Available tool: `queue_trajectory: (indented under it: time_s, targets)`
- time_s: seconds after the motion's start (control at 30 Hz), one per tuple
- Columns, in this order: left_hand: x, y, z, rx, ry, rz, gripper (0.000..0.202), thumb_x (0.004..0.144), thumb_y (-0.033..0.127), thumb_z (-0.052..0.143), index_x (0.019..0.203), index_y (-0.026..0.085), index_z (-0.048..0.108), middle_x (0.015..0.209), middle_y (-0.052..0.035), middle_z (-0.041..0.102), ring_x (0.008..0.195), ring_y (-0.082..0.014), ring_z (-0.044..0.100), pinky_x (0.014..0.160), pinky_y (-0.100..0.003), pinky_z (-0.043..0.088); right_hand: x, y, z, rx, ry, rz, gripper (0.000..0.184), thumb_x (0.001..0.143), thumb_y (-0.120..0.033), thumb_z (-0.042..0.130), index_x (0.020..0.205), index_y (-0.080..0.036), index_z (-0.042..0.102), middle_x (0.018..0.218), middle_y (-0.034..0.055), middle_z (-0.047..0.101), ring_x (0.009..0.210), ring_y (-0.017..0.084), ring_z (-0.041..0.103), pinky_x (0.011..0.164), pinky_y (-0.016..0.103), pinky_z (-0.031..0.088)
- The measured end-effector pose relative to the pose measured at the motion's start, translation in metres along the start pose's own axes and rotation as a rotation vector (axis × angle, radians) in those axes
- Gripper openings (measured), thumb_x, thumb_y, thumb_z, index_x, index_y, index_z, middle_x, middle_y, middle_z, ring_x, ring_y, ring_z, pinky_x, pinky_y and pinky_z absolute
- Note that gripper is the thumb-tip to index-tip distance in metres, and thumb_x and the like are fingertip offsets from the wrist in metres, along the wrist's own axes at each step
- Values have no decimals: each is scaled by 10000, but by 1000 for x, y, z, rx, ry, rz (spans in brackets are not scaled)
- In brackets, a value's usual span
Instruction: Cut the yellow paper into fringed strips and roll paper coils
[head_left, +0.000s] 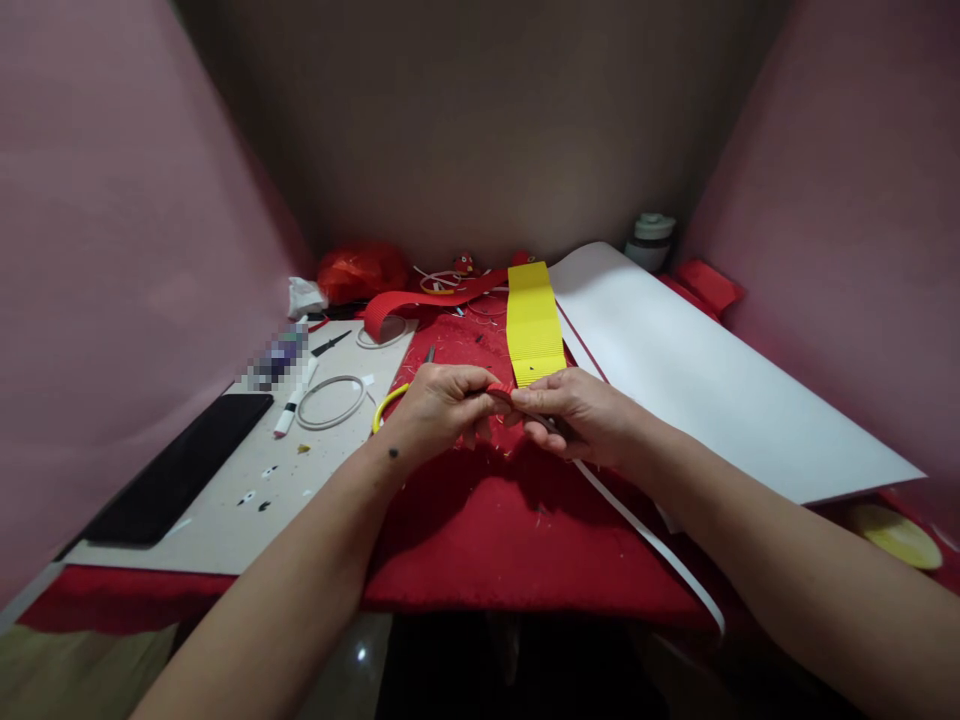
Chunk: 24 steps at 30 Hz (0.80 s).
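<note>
Between the fingertips of both hands is a small red piece (501, 391), rounded at the top, perhaps a coiled paper strip. My left hand (448, 400) is closed on its left side, thumb and forefinger pinching. From the right, my right hand (576, 408) pinches the same piece. A slim dark tool (550, 425) lies under the right fingers; its kind is mostly hidden. A yellow corrugated paper strip (535, 318) stretches away just behind the right hand. Beside the left wrist shows a yellow handle (388, 405), partly covered by the hand. A narrow white strip (651, 540) trails from below the right hand.
On the left a grey board (225, 535) carries a black phone-like slab (187, 465), a white marker (294, 400) and a grey ring (330, 402). A red strip (386, 312) curls behind. A large white sheet (705, 380) lies right, near a lidded jar (649, 240).
</note>
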<state>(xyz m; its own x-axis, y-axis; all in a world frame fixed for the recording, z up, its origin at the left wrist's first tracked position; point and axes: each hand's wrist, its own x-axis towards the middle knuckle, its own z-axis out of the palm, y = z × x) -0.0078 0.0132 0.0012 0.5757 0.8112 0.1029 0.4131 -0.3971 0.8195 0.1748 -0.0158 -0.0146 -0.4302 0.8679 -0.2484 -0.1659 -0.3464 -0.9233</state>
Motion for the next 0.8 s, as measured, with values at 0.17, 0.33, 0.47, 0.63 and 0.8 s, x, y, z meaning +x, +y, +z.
queue_trajectory:
  time_s: [0.17,0.33,0.47,0.63,0.8]
  targets:
    - [1,-1,0,302,69,204,165,746,86,505,705,156,649,518,26,584,469,-67,512,473,-152,371,0,0,3,-37,44,36,284,703,-388,712,671,-127,607,486,-5,556,360,49,434,307,151,198]
    - [2,-4,3,528,126,372,179,741,73,501,617,138,613,586,-8,591,513,-78,474,503,-183,337,5,7,4,-87,111,21,403,679,-530,702,667,-137,612,452,-14,521,341,47,395,300,165,182]
    - [2,-2,3,371,117,293,148,745,100,507,673,136,632,628,-13,605,556,-86,501,536,-189,371,5,7,4,-107,114,9,393,692,-508,706,691,-125,620,445,-23,518,322,36,369,302,170,180]
    - [0,10,4,-215,77,-39,93,724,207,610,747,124,644,591,0,598,500,-87,509,466,-192,388,3,5,1,71,-38,-85,364,719,-480,692,681,-134,586,444,-40,512,318,30,353,306,161,191]
    - [-2,14,7,-458,143,-46,116,690,225,670,695,115,633,548,14,567,486,-76,481,468,-198,381,4,8,-2,125,-142,-155,393,759,-509,636,724,-118,610,437,-43,496,323,29,334,310,161,202]
